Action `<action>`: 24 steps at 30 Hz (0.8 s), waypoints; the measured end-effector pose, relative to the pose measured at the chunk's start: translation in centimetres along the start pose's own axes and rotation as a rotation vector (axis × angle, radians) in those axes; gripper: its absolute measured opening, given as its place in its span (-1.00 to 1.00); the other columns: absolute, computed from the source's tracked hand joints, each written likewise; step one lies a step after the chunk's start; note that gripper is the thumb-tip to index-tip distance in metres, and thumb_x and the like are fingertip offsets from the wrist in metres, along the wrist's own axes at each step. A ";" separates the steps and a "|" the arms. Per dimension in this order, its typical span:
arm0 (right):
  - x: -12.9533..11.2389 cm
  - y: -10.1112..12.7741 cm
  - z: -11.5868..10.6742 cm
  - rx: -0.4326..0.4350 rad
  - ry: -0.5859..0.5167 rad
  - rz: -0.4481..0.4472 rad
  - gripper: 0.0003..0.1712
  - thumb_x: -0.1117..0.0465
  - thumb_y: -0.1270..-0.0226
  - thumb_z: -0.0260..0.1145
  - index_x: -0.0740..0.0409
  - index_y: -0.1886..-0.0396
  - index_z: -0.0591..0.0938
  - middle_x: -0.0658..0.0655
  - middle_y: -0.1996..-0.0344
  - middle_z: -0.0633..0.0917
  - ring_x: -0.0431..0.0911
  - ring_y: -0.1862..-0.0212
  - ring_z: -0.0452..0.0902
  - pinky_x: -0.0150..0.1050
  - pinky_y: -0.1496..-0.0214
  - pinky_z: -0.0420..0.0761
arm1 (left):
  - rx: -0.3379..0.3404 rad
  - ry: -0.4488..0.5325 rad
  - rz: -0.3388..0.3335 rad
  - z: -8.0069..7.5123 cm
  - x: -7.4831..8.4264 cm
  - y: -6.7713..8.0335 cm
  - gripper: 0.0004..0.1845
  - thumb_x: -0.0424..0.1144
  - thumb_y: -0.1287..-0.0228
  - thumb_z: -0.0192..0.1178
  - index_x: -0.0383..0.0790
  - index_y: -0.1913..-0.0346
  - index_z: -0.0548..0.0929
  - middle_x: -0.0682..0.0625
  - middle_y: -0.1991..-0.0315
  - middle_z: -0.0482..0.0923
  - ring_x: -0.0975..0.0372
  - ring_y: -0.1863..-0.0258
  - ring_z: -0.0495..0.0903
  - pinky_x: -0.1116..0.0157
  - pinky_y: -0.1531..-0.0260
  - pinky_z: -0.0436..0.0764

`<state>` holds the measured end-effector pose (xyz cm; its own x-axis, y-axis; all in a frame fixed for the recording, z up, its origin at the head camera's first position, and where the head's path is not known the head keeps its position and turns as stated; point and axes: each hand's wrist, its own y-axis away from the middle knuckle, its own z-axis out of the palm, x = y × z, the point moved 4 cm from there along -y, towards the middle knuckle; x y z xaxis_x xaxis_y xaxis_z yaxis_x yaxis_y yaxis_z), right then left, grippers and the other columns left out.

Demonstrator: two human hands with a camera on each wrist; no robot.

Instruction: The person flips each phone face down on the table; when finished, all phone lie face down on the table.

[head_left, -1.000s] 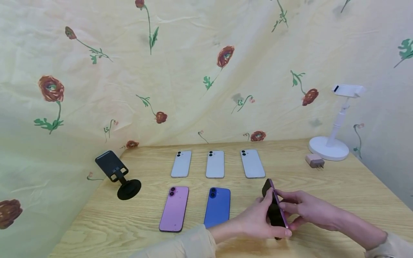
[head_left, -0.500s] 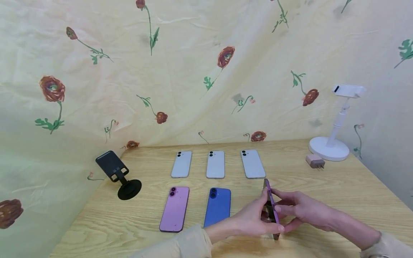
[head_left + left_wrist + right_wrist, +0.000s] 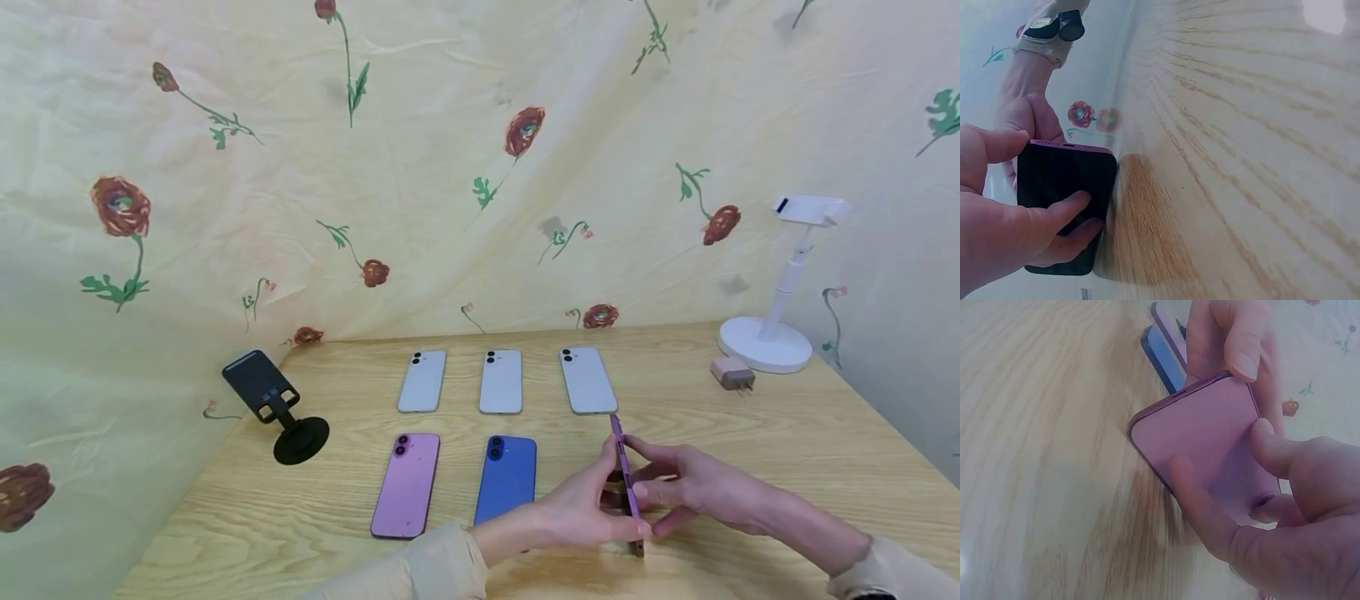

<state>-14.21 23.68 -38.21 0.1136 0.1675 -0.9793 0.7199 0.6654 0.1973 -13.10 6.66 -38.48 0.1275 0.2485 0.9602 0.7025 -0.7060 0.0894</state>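
Both hands hold a pink-purple phone on its long edge at the table's right, its narrow side facing up in the head view. My left hand has its thumb at the phone's end corner and bent fingers against the black screen. On the other face, my right hand puts its fingers on the pink back, with the thumb at the edge. Left of the hands lie a blue phone, partly behind my left wrist, and another pink-purple phone, both back up.
Three white phones lie in a row farther back. A black phone stand is at the left. At the right are a white stand and a plug charger. Floral cloth hangs behind the wooden table.
The held phone has turned from tilted, with its screen showing, to nearly edge-on, and shifted slightly left. Both hands moved left with it. The other phones have stayed put.
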 end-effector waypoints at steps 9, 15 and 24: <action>0.1 -0.4 -0.1 0.025 0.030 0.009 -0.01 0.25 -0.51 0.23 0.46 -0.51 -0.29 0.40 -0.04 0.49 0.19 0.04 0.61 0.04 0.11 0.66 | -0.017 0.045 -0.004 -0.1 -0.4 0.0 0.09 -0.40 -0.32 0.30 -0.10 -0.62 -0.30 -0.10 -0.40 0.30 0.38 -0.09 0.51 0.48 0.05 0.48; 0.2 -0.5 -0.2 0.031 0.042 0.016 0.00 0.24 -0.51 0.24 0.45 -0.51 -0.28 0.41 -0.02 0.46 0.20 0.09 0.62 0.03 0.13 0.67 | -0.018 0.062 -0.012 -0.2 -0.4 0.1 0.09 -0.42 -0.31 0.30 -0.12 -0.62 -0.31 -0.13 -0.43 0.26 0.37 -0.08 0.51 0.46 0.04 0.48; 0.3 -0.9 -0.1 0.059 0.136 -0.022 0.01 0.23 -0.46 0.30 0.44 -0.53 -0.20 0.33 0.09 0.52 0.15 0.11 0.62 0.00 0.19 0.69 | -0.006 0.033 -0.030 -0.7 -0.7 0.4 0.13 -0.35 -0.30 0.34 0.14 -0.63 -0.28 -0.01 -0.53 0.10 0.38 -0.17 0.43 0.42 -0.14 0.35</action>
<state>-14.92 23.22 -38.69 0.0061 0.2534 -0.9674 0.7607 0.6268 0.1690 -13.42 5.77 -38.89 0.0832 0.2473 0.9654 0.7016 -0.7024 0.1195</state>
